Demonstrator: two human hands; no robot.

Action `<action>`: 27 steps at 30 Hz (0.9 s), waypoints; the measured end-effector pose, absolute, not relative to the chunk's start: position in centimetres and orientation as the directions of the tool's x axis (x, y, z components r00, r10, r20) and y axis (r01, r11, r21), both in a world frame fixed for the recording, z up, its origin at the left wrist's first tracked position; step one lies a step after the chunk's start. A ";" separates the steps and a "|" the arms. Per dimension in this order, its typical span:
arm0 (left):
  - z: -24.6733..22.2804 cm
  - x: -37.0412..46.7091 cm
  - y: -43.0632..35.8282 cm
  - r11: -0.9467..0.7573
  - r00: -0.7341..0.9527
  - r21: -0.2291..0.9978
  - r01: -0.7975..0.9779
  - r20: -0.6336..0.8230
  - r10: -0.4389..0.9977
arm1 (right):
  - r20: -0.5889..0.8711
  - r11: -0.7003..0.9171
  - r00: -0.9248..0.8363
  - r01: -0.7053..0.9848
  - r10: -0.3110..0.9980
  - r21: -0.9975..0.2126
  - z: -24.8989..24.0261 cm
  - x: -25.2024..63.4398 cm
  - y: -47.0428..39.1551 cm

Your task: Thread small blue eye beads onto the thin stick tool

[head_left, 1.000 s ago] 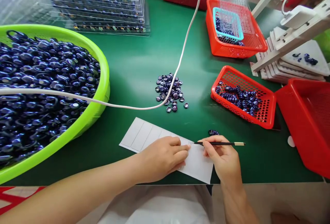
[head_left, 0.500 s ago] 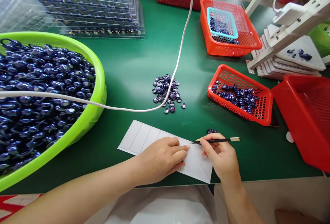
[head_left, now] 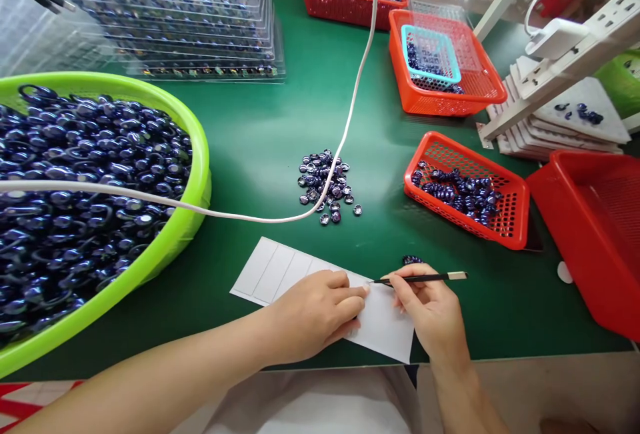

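Note:
A white sheet of paper (head_left: 280, 271) ruled into strips lies near the front edge of the green table. My left hand (head_left: 313, 314) presses down on it with curled fingers. Just to the right, my right hand (head_left: 433, 311) grips a thin black pencil-like tool (head_left: 425, 279), its tip pointing left toward my left fingertips. A single dark blue bead (head_left: 413, 260) lies just beyond my right hand. A small heap of shiny blue beads (head_left: 326, 185) sits on the table beyond the paper.
A big lime-green basin (head_left: 197, 161) of dark blue beads fills the left. A white cable (head_left: 350, 114) crosses basin and heap. Red baskets (head_left: 515, 221) with beads stand right and back, a turquoise basket (head_left: 430, 51) inside one. Clear stacked trays (head_left: 175, 27) at back left, white cards (head_left: 555, 131) at right.
Both hands stay on the paper almost unmoved; only the head camera has shifted slightly, so the scene sits a little lower in view.

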State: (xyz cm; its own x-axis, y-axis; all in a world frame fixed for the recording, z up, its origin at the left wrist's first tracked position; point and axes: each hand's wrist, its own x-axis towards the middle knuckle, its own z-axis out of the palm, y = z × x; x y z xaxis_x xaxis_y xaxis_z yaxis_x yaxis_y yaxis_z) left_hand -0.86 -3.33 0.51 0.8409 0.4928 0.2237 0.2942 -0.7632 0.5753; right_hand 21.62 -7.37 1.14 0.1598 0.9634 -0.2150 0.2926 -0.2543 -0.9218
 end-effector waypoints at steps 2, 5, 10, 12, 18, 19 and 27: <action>0.5 -0.8 -3.3 -0.764 0.838 0.576 0.290 0.233 0.494 | -0.189 -0.228 0.153 0.307 0.970 -0.924 1.0 21.7 -7.4; 0.4 -0.8 -3.4 -0.768 0.837 0.573 0.286 0.240 0.491 | -0.139 -0.185 0.155 0.347 0.978 -0.920 0.7 21.7 -7.6; 0.5 -0.9 -3.4 -0.760 0.836 0.579 0.296 0.228 0.499 | -0.062 -0.126 0.170 0.401 0.984 -0.908 0.6 21.5 -7.9; 0.5 -0.8 -3.4 -0.759 0.837 0.576 0.304 0.219 0.501 | -0.039 -0.116 0.196 0.402 0.980 -0.908 0.7 21.4 -7.9; 0.2 -0.9 -3.4 -0.719 0.820 0.638 0.276 0.235 0.522 | 0.004 -0.098 0.333 0.287 0.943 -0.953 0.8 21.2 -7.8; 0.3 -0.9 -3.3 -0.692 0.804 0.675 0.258 0.247 0.541 | 0.007 -0.085 0.344 0.251 0.939 -0.964 0.8 21.3 -7.8; 2.6 1.0 -2.9 -0.221 0.541 0.920 0.324 0.011 0.841 | 0.068 0.053 0.528 0.044 0.846 -0.998 1.0 21.8 -10.7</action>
State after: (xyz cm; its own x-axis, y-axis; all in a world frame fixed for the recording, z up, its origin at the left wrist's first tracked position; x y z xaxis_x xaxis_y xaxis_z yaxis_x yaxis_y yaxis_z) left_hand 0.95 -2.89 2.63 0.5410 0.8410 0.0111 0.3244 -0.2209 0.9198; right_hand 21.76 -10.67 0.97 0.5283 0.8463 0.0683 0.0436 0.0532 -0.9976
